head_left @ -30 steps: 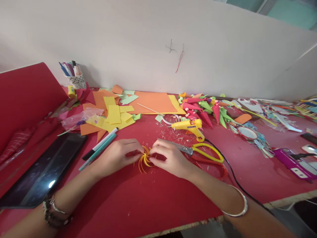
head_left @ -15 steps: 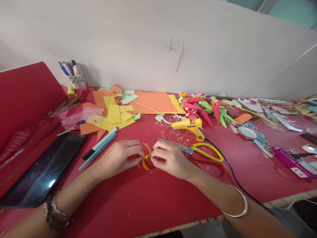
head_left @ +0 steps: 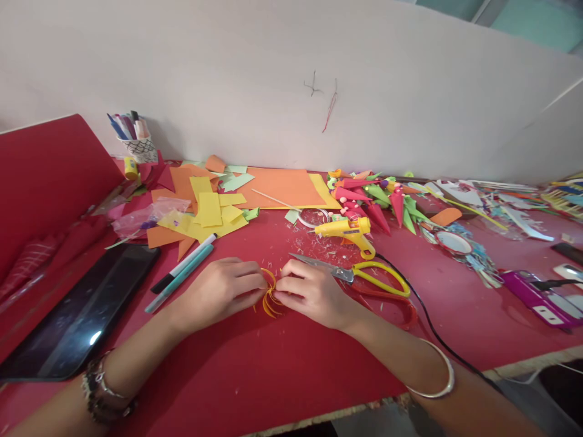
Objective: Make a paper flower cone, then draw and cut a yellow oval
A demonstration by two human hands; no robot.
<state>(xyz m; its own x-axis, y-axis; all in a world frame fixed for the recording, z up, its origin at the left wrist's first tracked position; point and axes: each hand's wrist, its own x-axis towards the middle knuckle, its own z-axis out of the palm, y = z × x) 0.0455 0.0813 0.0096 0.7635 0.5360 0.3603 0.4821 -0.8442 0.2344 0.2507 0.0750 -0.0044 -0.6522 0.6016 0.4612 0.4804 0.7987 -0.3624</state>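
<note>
Together, our left hand [head_left: 223, 292] and our right hand [head_left: 319, 296] pinch the curled yellow-orange paper strips [head_left: 269, 297] between them, just above the red tabletop [head_left: 255, 376]. On the left hand, we have the thumb and forefinger nearly closed on the left side of the strips, the other fingers bent in behind. On the right hand, our thumb and bent forefinger come almost together at the strips' right side, with a narrow gap showing behind the tips. Our fingertips partly hide the strips, so we cannot tell exactly which curls each one grips. Beside our right hand lie the yellow-and-red-handled metal scissors [head_left: 348, 275], their blade tips partly behind its knuckles. Beyond them we see the yellow glue gun [head_left: 344, 228], and near our left hand, the teal capped marker [head_left: 180, 279].
</note>
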